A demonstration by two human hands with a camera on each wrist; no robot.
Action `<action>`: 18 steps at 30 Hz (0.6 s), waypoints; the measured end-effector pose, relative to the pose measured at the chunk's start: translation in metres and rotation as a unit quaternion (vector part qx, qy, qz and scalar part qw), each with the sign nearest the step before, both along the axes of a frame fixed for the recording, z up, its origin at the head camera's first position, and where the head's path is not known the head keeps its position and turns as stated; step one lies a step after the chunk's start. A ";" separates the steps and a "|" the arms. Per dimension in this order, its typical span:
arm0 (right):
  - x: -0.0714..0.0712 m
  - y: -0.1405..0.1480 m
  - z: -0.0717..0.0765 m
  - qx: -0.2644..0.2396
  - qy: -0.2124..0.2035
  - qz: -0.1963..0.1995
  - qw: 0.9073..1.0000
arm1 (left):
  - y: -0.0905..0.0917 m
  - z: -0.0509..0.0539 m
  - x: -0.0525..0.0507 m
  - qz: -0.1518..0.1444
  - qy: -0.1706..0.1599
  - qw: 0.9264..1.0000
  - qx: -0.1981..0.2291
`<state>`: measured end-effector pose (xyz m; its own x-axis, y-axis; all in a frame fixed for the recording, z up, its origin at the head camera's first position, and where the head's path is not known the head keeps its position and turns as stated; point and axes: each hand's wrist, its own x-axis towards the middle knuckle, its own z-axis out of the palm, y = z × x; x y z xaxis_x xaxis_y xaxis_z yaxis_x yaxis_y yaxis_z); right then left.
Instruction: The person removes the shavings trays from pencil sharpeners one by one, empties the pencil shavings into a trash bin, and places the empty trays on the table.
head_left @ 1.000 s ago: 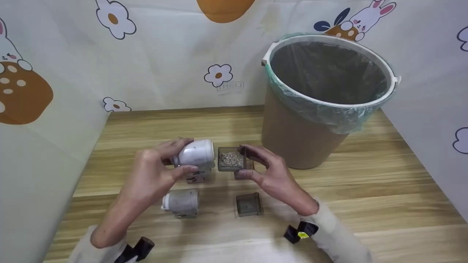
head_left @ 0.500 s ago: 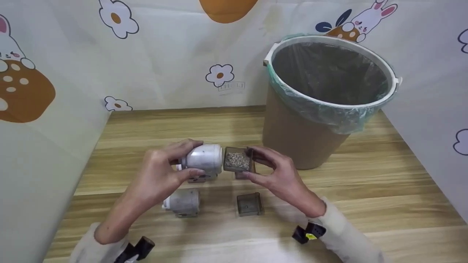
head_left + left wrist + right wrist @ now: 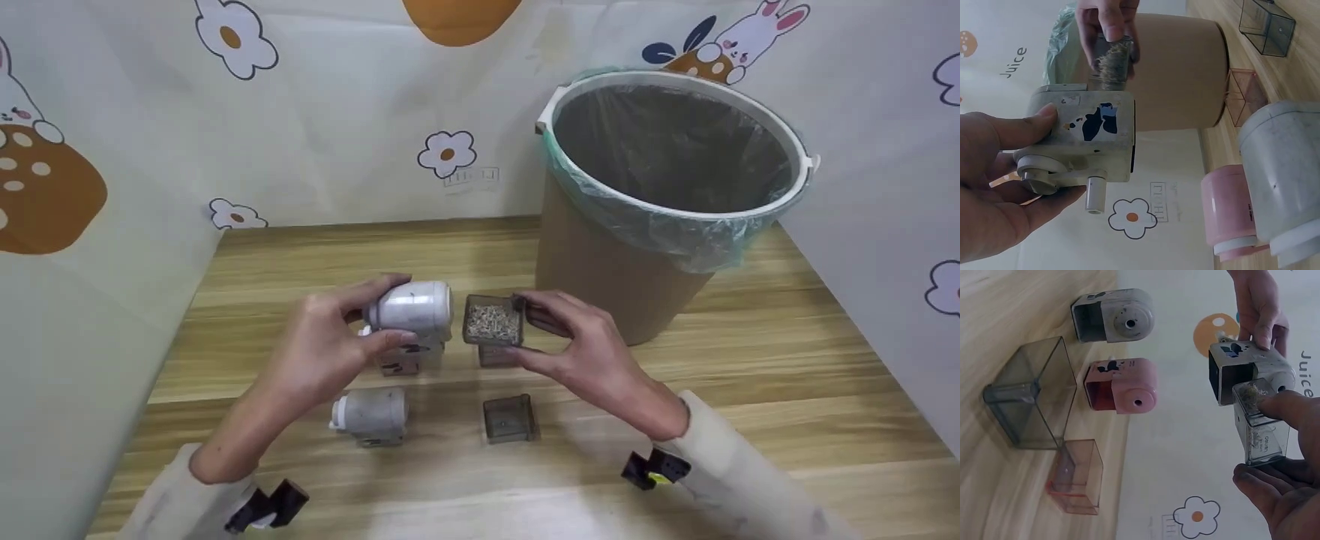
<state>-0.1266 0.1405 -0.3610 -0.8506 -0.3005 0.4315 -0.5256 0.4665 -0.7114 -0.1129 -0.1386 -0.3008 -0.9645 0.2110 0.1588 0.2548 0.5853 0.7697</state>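
Note:
My left hand [image 3: 326,341] grips a white crank pencil sharpener [image 3: 414,307] on its side above the table. In the left wrist view, the sharpener body [image 3: 1081,135] bears dark patches. In the right wrist view, its drawer slot [image 3: 1234,379] is vacant. My right hand [image 3: 581,345] pinches a clear grey shavings drawer [image 3: 493,321] filled with pencil shavings. A small gap separates drawer and sharpener in the head view. Below stand a grey sharpener [image 3: 371,412] and a pink sharpener [image 3: 1131,385], largely hidden in the head view.
An empty grey drawer [image 3: 510,418] lies on the wooden table [image 3: 480,495]. A pinkish clear drawer [image 3: 1079,475] lies beyond it, partly covered in the head view. A tall brown bin [image 3: 615,277] with a green liner stands at the back right, before the patterned wall.
Both hands have shifted slightly right with the sharpener and the drawer. The gap between the two is a little wider, and the drawer sits slightly farther from me.

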 end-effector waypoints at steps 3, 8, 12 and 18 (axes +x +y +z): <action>0.002 0.004 0.007 0.025 0.018 -0.002 1.000 | -0.001 -0.002 -0.003 -0.003 0.007 1.000 -0.004; 0.003 0.011 0.017 0.073 0.070 0.003 0.995 | -0.003 -0.005 -0.010 -0.006 0.021 1.000 -0.012; 0.002 0.017 0.022 0.103 0.114 0.009 0.988 | -0.005 -0.009 -0.015 0.001 0.020 1.000 -0.009; 0.001 0.026 0.030 0.118 0.157 0.021 0.980 | -0.009 -0.014 -0.023 0.011 0.000 1.000 0.010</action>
